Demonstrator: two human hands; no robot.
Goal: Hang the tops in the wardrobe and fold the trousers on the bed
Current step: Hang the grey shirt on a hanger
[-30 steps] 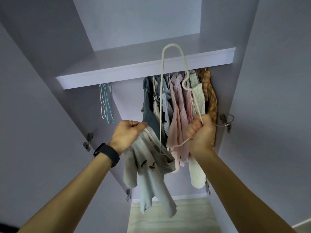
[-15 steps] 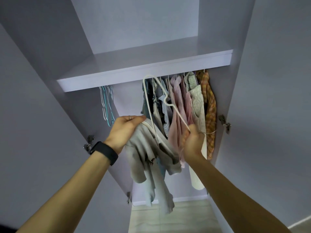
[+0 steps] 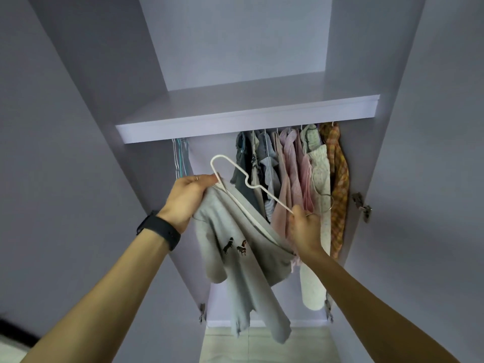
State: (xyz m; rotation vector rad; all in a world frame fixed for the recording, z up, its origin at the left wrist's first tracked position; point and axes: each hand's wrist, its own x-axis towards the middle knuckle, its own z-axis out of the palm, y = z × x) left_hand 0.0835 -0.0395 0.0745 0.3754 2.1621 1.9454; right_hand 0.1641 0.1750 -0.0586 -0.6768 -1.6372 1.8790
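Note:
A pale grey top [image 3: 243, 260] with two small dog prints hangs in front of the open wardrobe. My left hand [image 3: 187, 197] grips its upper edge, close to one arm of a white hanger [image 3: 230, 172]. That hanger lies tilted, and its lower part runs down under the grey cloth. My right hand [image 3: 305, 229] pinches the hanger's other arm at the lower right. Behind both hands, several tops [image 3: 293, 176] hang in a row on the rail.
A lilac shelf [image 3: 235, 124] juts out above the rail. Several empty hangers [image 3: 179, 161] hang at the rail's left end. Open wardrobe doors stand at both sides, with a hinge [image 3: 362, 206] on the right. Pale floor tiles [image 3: 262, 344] show below.
The hanger has come down from high in front of the shelf and tipped to the left, its lower part slipping under the grey top. Both hands kept their hold.

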